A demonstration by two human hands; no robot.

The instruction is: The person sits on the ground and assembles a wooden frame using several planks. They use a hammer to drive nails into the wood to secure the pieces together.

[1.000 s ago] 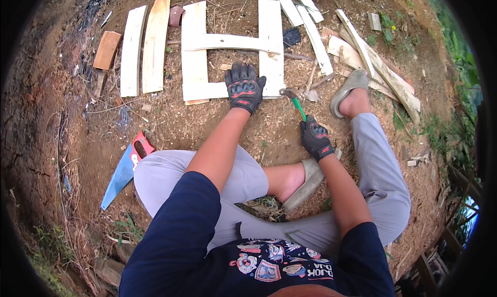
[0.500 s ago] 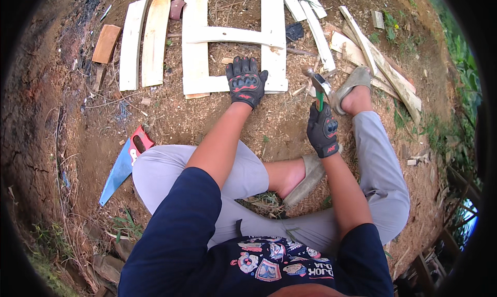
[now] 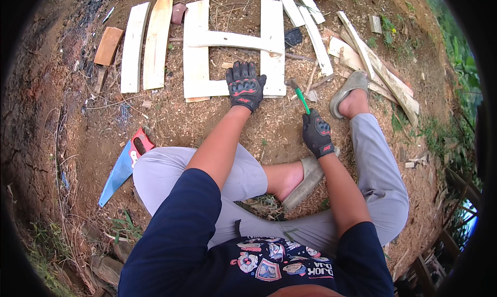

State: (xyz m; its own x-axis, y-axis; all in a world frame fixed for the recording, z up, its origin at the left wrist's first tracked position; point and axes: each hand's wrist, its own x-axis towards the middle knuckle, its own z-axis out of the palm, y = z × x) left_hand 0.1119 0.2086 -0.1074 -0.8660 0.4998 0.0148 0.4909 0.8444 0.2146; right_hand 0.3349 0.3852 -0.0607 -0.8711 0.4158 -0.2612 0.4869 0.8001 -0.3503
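Site is outdoors: bare brown earth strewn with wood chips and sawdust, grass and weeds at the right margin. The person sits on the ground in grey trousers and a dark blue shirt, grey sandals on both feet. To the near left a handsaw point(image 3: 124, 165) with blue blade and red handle lies flat on the dirt, well apart from both hands. The right hand point(image 3: 317, 134), in a black glove, is clenched around the green handle of a hammer point(image 3: 297, 92); against half a second ago the hand sits lower and the hammer head has come down, now close to the ground just right of the frame. The left hand point(image 3: 245, 85), gloved black with red markings, lies flat and open on the lower crosspiece of the white plank frame point(image 3: 196, 54), position unchanged. The frame is pale, rough-sawn timber: two uprights joined by two crosspieces. Beyond it lie loose planks point(image 3: 147, 43) at left, a reddish board point(image 3: 108, 45), and a pile of offcuts point(image 3: 362, 54) at right.
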